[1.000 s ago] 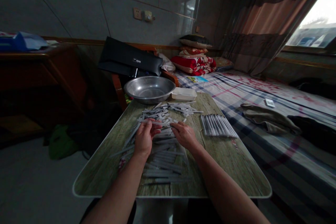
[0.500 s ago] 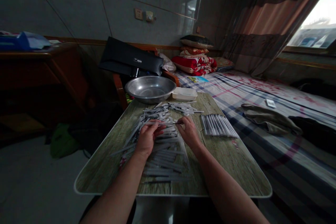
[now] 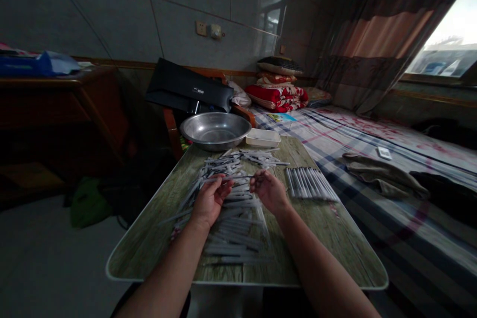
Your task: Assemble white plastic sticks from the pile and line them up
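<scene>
head | left hand [image 3: 211, 199] pinching thin stick [image 3: 240, 177], right hand [image 3: 272, 191] fingers on its dark end | stick over loose pile [image 3: 223, 163], midway between worktop [image 3: 350, 263] side edges | risks: slack pinch drops it among lookalikes; stray right wrist scatters row [image 3: 311, 183] by right edge

The room is rather dim. Daylight comes from the window [image 3: 445, 57], overexposed, beyond the right edge of the table [image 3: 348, 261]. A soft glare lies on the tiled wall [image 3: 274, 17] and inside the metal basin [image 3: 216, 126] at the far left corner. Toward the near edge, the thin sticks [image 3: 233, 249] look blurred. Shapes stretch at the view's borders.
</scene>
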### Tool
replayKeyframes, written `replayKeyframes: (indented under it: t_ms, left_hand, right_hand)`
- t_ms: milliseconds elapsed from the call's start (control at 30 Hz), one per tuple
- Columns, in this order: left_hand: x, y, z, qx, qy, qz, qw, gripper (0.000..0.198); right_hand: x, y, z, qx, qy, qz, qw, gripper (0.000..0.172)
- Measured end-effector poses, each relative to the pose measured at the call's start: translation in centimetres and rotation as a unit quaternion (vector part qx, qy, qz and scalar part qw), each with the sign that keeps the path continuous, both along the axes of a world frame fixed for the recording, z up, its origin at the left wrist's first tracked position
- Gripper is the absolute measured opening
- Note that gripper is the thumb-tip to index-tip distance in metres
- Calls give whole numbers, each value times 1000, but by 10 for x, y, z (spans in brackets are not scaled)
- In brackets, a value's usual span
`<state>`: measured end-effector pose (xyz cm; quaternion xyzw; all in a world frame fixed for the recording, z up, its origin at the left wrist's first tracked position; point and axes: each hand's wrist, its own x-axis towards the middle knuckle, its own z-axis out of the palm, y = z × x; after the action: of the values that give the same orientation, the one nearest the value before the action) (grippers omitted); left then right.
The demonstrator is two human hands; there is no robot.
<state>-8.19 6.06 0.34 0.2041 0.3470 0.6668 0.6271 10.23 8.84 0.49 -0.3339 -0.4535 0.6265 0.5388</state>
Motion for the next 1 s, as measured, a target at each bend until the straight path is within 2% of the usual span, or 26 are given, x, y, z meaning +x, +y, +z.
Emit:
replayKeyframes:
  t_ms: [200,267,467,600,700,833,900,1000]
  left_hand:
    - [-3,1,-1,0,-8,9,1000,9]
    - [-3,1,-1,-4,-10,3,1000,10]
    - [7,-5,4,-5,-11,-50,999,6]
    - [12,-9,7,-24,-26,-89,995,4]
    - [12,-9,8,-37,-41,-94,994,6]
    - [10,-7,8,-39,-53,-100,993,7]
    - [10,-7,8,-40,-60,-98,993,8]
    - [12,-8,8,-42,-64,-97,992,11]
  right_hand:
    - [11,0,1,-42,2,72,997,40]
    - [12,-1,-1,-48,14,75,996,42]
    - [3,-4,-10,-11,53,101,993,27]
    - [-8,-6,-14,1,16,117,993,37]
    - [-12,-5,-15,11,-8,88,996,40]
    - [-10,-3,-15,6,55,109,993,46]
    - [-7,-3,-15,11,84,135,987,43]
    - [-6,-4,-14,13,83,137,987,30]
